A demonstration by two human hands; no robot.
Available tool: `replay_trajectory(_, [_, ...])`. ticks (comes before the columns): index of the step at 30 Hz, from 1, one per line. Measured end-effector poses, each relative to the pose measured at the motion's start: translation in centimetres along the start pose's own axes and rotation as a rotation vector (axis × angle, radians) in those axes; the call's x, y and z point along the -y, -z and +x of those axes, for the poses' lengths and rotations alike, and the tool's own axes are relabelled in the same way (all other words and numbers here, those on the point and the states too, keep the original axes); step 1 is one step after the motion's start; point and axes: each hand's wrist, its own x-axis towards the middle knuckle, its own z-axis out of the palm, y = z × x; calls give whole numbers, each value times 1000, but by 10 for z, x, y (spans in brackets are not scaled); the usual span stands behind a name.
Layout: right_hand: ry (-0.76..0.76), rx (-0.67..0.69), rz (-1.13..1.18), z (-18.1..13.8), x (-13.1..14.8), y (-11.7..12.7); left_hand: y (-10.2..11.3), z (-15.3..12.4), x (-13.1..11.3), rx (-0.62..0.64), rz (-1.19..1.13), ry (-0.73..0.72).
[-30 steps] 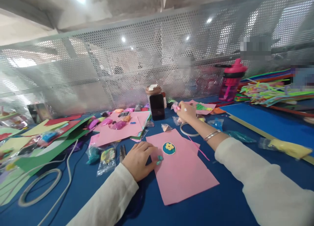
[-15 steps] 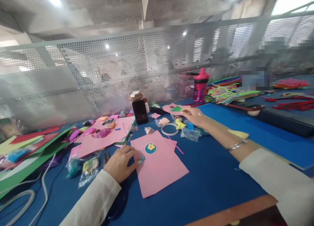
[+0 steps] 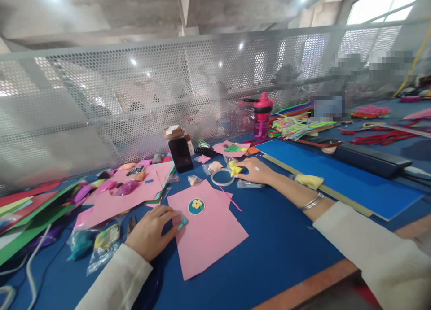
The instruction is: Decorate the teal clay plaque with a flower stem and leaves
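My left hand (image 3: 150,232) rests on the left edge of a pink paper sheet (image 3: 206,231), fingers curled, with a small teal lump (image 3: 182,221) at its fingertips. On the sheet sits a blue disc with a yellow flower (image 3: 196,206). My right hand (image 3: 255,170) reaches far across the blue table (image 3: 286,251), fingers lying on a clear packet with a yellow lump (image 3: 234,168), next to a white tape ring (image 3: 222,177). A thin pink strip (image 3: 230,199) lies by the sheet's far corner.
A dark jar with a brown lid (image 3: 179,151) stands behind the sheet. Pink and green papers (image 3: 128,191) and clay packets (image 3: 101,242) crowd the left. A pink bottle (image 3: 261,115), pipe cleaners (image 3: 296,126) and a perforated metal screen (image 3: 134,103) line the back. A yellow packet (image 3: 309,181) lies right.
My right hand has come down from the pink cut-out at the back onto the yellow packet beside the tape ring. The camera has swung right. My left hand stays on the sheet.
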Motion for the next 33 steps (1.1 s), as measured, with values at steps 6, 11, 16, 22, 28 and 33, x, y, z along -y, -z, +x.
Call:
replay_trajectory(6, [-58,-6,8,-1,1,8,1,0,1,16,2,0])
replay_trajectory(11, [-229,-39,-59,1,0,2,2,1,-1,16,-13,9])
replay_trajectory(16, [-281,-57,-63,4,16,-9,2,2,-4,15,-14,10])
replay_trajectory(22, [-203,-136,83,3,28,0,6,2,-6,-87,-10,-43])
replay_trajectory(28, [90,-98,361,-7,62,18,12,2,-15,-302,-93,-14])
replay_trajectory(33, [285,-39,539,-19,104,19,15,4,-33,-375,-196,-30])
